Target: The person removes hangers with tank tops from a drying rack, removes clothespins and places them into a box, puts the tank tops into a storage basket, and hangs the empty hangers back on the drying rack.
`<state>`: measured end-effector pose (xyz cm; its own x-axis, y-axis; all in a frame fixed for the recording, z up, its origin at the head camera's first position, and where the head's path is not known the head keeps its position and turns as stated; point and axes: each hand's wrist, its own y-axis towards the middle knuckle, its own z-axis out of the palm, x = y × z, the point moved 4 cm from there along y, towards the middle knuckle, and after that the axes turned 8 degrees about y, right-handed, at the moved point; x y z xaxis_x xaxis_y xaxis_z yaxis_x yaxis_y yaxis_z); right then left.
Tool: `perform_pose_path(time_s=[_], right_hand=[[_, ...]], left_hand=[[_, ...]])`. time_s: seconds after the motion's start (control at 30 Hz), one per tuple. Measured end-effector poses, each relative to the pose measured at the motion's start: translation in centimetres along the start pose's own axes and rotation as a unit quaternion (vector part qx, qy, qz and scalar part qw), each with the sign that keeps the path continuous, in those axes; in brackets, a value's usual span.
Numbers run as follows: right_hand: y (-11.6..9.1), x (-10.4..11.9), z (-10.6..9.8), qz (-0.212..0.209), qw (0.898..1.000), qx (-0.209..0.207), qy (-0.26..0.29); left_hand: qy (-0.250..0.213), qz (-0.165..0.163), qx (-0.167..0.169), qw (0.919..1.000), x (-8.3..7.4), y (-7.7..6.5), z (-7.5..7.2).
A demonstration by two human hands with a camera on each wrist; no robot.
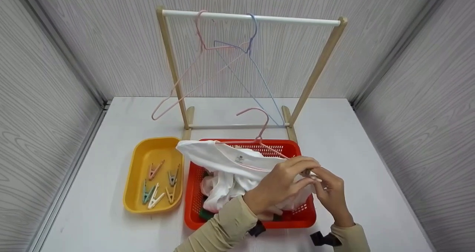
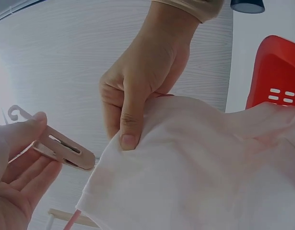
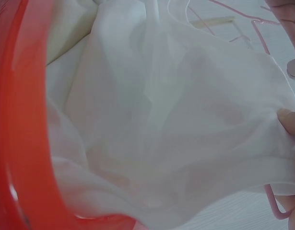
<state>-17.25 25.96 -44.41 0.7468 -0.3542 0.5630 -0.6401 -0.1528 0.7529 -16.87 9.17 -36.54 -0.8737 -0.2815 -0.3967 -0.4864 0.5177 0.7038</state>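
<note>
My left hand (image 1: 274,181) pinches a beige clothespin (image 2: 65,148) between thumb and fingers, its tip close to the edge of a white top (image 2: 176,163). Opposite it, my right hand (image 1: 332,194) pinches the shoulder edge of that top, thumb over the cloth, as the left wrist view shows. A pink hanger (image 1: 265,127) runs inside the top, its hook sticking up free above the neckline. The top is held tilted over a red basket (image 1: 191,207) and partly hides it. Whether the clothespin touches the cloth, I cannot tell.
White clothes (image 1: 220,192) lie in the red basket. To its left stands a yellow tray (image 1: 139,163) with several clothespins (image 1: 154,200). Behind is a rack (image 1: 289,19) with a white bar, where a pink hanger (image 1: 172,90) and a blue hanger (image 1: 267,85) hang.
</note>
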Motion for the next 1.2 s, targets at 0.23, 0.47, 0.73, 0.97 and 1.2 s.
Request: perform_pose_path(time_s=[0.23, 0.47, 0.73, 0.97, 1.2], right_hand=[[0.3, -0.3, -0.1, -0.012, 1.0, -0.001, 0.003], [0.5, -0.6, -0.3, -0.011, 1.0, -0.008, -0.02], [0.4, -0.6, -0.2, 0.008, 1.0, -0.009, -0.023], [0.5, -0.7, 0.0, 0.012, 1.0, -0.008, -0.02], [0.5, -0.6, 0.0, 0.01, 1.0, -0.011, -0.023]], left_hand=[[0.016, -0.015, -0.001, 0.9998, 0.8, -0.5, -0.3], [0.027, -0.04, 0.008, 0.9988, 1.8, -1.1, -0.6], [0.008, -0.059, -0.006, 0.9982, 2.8, -1.9, -1.3], [0.015, -0.052, -0.034, 0.998, 3.7, -3.0, -2.1], [0.015, -0.068, -0.047, 0.9965, 4.5, -4.4, -3.3]])
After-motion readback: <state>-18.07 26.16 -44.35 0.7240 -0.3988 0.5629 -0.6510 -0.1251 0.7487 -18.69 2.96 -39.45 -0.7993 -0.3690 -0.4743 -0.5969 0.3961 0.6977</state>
